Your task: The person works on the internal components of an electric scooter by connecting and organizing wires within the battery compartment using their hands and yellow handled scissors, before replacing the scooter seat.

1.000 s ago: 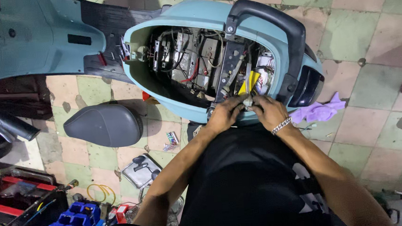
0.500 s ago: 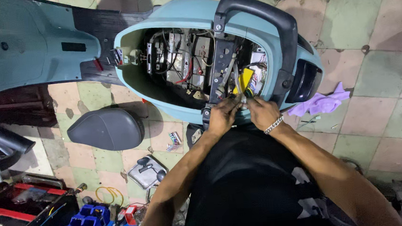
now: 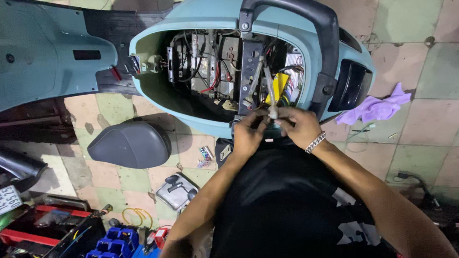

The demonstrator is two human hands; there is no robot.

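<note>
- A small white plug (image 3: 273, 112) on a thin wire sits just above the middle of the frame, at the near edge of the open scooter.
- The left hand (image 3: 248, 133) and the right hand (image 3: 298, 126) meet around the plug, fingers pinched close on it. It is hard to tell which hand has the firmer hold, as the plug is tiny.
- The right wrist wears a silver bracelet (image 3: 316, 142).
- The wire runs up into the open body of the light blue scooter (image 3: 206, 11), among many cables and a yellow part (image 3: 279, 86).
- A black grab bar (image 3: 296, 5) curves over the scooter at the upper right.
- A grey seat (image 3: 129, 145) lies on the tiled floor at the left, apart from the scooter.
- A purple rag (image 3: 377, 106) lies on the floor at the right.
- A blue socket tray (image 3: 107, 253) and a red toolbox (image 3: 29, 237) sit at the lower left.
</note>
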